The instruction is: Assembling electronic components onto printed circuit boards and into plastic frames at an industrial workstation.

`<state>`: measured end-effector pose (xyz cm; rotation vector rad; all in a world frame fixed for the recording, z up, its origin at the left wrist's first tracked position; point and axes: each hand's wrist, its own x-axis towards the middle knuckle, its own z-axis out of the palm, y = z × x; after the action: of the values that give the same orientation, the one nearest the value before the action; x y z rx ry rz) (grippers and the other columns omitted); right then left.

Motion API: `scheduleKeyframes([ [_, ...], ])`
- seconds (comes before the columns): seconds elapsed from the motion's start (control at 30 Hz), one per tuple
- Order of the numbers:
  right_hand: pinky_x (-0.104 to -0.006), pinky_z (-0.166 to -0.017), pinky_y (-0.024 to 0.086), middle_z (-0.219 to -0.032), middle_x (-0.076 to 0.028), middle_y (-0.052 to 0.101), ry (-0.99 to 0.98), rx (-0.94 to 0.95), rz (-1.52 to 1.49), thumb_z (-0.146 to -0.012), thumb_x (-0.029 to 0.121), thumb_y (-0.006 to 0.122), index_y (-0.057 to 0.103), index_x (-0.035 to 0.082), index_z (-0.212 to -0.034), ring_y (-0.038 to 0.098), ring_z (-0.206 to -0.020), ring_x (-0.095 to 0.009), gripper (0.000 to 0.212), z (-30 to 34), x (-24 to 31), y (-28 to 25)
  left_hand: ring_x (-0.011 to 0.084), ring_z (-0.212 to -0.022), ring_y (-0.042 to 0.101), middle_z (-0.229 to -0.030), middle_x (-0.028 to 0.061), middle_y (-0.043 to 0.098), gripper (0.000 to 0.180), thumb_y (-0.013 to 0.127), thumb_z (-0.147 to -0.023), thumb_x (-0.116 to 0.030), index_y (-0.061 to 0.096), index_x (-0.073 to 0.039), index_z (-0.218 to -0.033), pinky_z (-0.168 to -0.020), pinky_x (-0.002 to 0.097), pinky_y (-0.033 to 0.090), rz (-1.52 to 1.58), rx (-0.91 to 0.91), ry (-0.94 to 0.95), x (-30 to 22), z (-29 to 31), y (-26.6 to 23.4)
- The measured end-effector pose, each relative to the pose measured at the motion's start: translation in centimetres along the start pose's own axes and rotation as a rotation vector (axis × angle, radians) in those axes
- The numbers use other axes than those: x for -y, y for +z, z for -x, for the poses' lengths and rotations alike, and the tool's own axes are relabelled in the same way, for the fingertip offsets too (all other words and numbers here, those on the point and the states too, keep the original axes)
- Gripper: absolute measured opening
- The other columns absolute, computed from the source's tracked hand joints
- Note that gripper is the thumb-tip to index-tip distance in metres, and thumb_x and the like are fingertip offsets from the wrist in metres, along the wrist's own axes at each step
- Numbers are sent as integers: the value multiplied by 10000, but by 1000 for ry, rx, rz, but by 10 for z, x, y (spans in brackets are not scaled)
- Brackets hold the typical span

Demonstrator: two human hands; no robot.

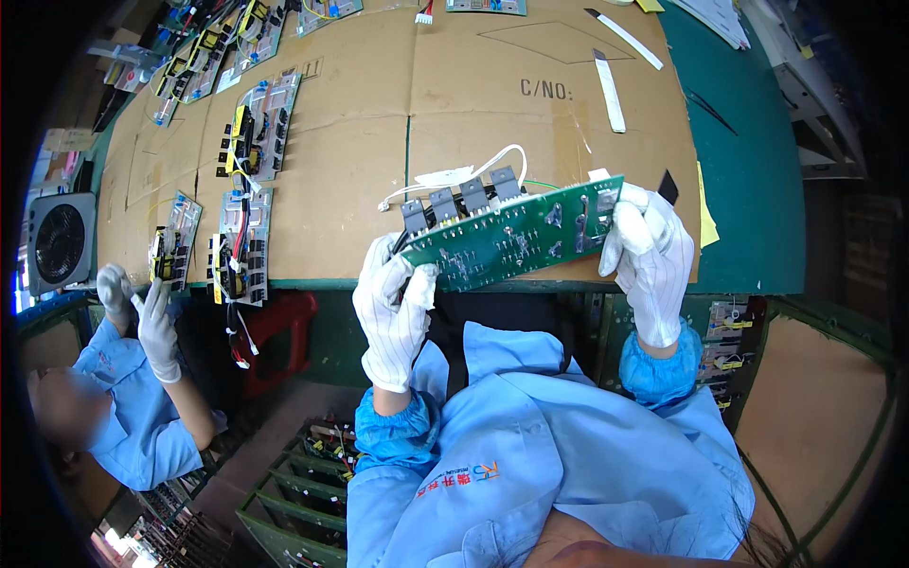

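A green circuit board [492, 248] is held up over the table's near edge, its soldered side turned toward me. Black transistors with metal tabs [443, 204] stand along its far edge, and a white wire [516, 151] loops out behind them. My left hand [393, 317], in a white striped glove, grips the board's left end between thumb and fingers. At the right end my right hand [651, 260], gloved the same way, pinches the corner. The fingers behind the board are partly hidden.
Brown cardboard [350, 142] covers the green table [757, 208]. Several assembled boards [248, 237] lie to the left. Two white-handled blades [611, 95] and black tweezers [712, 112] lie at the far right. A co-worker [142, 379] and a black fan [62, 241] are at the left.
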<state>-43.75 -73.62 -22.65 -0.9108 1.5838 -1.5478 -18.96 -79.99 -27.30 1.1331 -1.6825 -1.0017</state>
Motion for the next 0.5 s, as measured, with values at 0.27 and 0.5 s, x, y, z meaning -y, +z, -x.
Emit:
scheduleKeyframes([
  [0.27,-210,-403,261,-605,-42,531,-61,56,-27,-995,394,487,583,-54,-1169,422,-455,-64,490,9,4,-3,310,-861,633,-995,180,640,228,736,-796,-148,696,28,-936,-741,326,505,-88,-49,137,-9,8,-3],
  [0.5,-209,-415,304,-701,-81,583,-80,85,-31,-998,380,478,569,-54,-1180,450,-483,-75,480,16,5,-6,305,-847,628,-995,181,637,228,721,-808,-184,684,15,-913,-740,332,496,-127,-85,221,-12,14,-5],
])
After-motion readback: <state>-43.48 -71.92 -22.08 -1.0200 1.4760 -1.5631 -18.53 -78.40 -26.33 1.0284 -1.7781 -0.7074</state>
